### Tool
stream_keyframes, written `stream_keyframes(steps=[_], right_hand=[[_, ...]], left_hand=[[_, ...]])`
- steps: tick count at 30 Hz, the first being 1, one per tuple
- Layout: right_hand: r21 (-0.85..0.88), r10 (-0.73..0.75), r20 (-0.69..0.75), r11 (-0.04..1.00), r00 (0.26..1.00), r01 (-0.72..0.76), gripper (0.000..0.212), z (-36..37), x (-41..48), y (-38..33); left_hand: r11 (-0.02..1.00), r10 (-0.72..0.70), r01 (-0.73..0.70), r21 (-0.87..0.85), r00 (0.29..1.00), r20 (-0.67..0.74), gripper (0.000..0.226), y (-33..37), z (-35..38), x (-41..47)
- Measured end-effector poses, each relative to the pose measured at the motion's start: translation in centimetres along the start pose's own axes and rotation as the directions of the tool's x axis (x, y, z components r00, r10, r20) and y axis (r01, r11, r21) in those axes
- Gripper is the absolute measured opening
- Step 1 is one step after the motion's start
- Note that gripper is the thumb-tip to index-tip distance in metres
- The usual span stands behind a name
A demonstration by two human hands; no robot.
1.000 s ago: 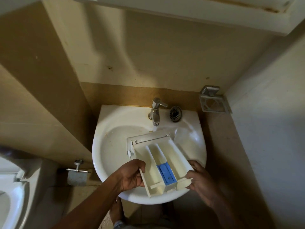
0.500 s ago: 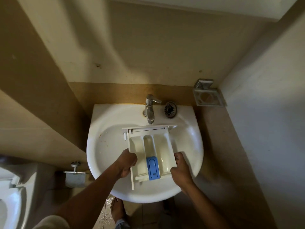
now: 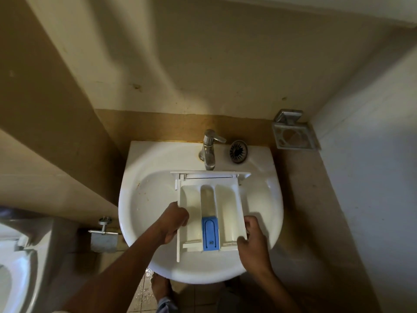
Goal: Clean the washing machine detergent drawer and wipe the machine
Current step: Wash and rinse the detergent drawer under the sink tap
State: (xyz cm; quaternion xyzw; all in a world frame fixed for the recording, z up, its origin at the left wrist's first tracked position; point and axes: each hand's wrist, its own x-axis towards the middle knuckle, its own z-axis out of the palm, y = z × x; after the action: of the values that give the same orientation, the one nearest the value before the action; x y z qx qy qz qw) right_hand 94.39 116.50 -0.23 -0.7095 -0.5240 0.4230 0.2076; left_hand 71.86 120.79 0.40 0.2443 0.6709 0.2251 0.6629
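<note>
Head camera, centre frame: a person holds a white detergent drawer (image 3: 225,199) level over a bathroom sink (image 3: 144,199), its front panel just under the tap (image 3: 208,150), likely placed to catch a rinse, though no water shows. The left hand (image 3: 174,222) grips the drawer's left wall, fingers (image 3: 180,213) curled round it. The right hand (image 3: 252,240) clamps the right wall near the rear corner, steadying both sides. A blue insert (image 3: 210,233) sits in the middle compartment. A strainer (image 3: 238,151) lies just right of the tap.
</note>
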Motion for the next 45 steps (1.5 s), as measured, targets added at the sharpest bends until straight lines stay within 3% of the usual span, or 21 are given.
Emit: stream_keyframes(steps=[4,9,14,17,19,21,25,29,34,37,41,45], right_hand=[[-0.049,-0.028,0.076,0.998,0.997,0.032,0.045,0.5,0.7,-0.3],[-0.111,0.063,0.122,0.993,0.991,-0.049,0.018,2.5,2.2,-1.0],[0.090,0.141,0.143,0.984,0.980,-0.155,0.021,3.5,3.1,-2.9],[0.342,0.245,0.258,0.882,0.935,-0.325,0.028,3.4,4.1,-3.7],[0.473,0.286,0.276,0.791,0.918,-0.388,0.026,3.2,4.8,-4.0],[0.482,0.297,0.208,0.798,0.932,-0.362,0.021,2.9,5.4,-3.9],[0.342,0.261,-0.010,0.908,0.965,-0.242,0.027,1.7,5.7,-3.2],[0.184,0.178,-0.104,0.970,0.979,-0.157,0.032,0.6,5.6,-4.0],[-0.116,0.021,-0.275,0.992,0.961,-0.055,0.016,-0.9,4.2,-4.7],[-0.223,-0.071,-0.301,0.975,0.951,0.002,0.019,-1.5,3.6,-4.5],[-0.224,-0.067,-0.331,0.974,0.941,-0.010,0.021,-1.4,3.8,-4.7],[-0.225,-0.044,-0.249,0.974,0.968,-0.013,0.029,-0.7,3.6,-4.6]], left_hand=[[0.989,0.145,-0.140,0.041,0.977,-0.157,0.032,-1.5,-0.4,-1.2],[0.925,0.370,-0.324,0.199,0.888,-0.275,0.041,-3.7,-1.0,-2.1],[0.797,0.585,-0.459,0.392,0.749,-0.312,0.052,-3.3,-0.9,-1.8],[0.769,0.619,-0.478,0.425,0.723,-0.308,0.057,-3.3,-1.3,-1.0],[0.773,0.614,-0.482,0.412,0.734,-0.292,0.059,-3.3,-1.4,-0.5],[0.804,0.566,-0.452,0.386,0.781,-0.264,0.053,-2.9,-1.5,0.1],[0.845,0.450,-0.360,0.394,0.878,-0.162,0.040,-2.5,-0.8,2.2],[0.876,0.378,-0.291,0.384,0.909,-0.173,0.035,-2.1,0.4,3.4],[0.856,0.342,-0.277,0.437,0.937,-0.076,0.035,-1.7,1.3,4.1],[0.874,0.317,-0.254,0.415,0.944,-0.090,0.034,-1.4,2.1,4.3],[0.872,0.314,-0.252,0.420,0.946,-0.084,0.034,-1.0,2.3,4.7],[0.901,0.288,-0.227,0.369,0.950,-0.119,0.038,-1.2,1.7,4.0]])
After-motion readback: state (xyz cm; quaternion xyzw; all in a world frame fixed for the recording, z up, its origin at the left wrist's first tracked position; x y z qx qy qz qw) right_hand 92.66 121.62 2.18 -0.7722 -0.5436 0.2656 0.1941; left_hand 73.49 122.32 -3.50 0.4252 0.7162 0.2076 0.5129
